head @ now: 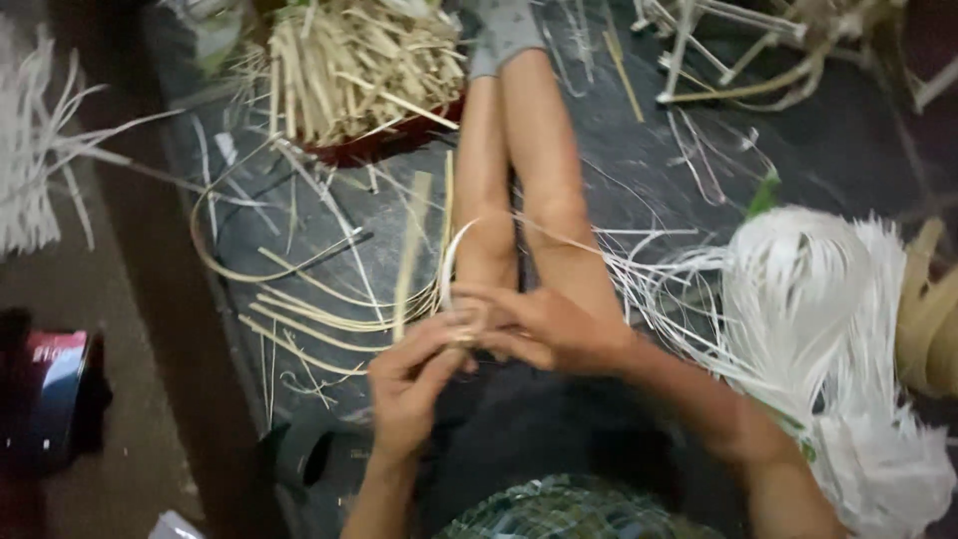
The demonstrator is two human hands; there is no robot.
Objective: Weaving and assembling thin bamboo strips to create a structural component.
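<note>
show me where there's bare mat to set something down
Barest patch: dark mat between the legs and the white strip bundle, below the frame. Crowded: left of the legs, where loose cane strips spread under the red bowl.

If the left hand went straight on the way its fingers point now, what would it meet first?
The left hand points up and right, so it would first meet the right hand, whose fingers already touch it around the thin pale strips they work together. Depth is hard to judge.
</note>
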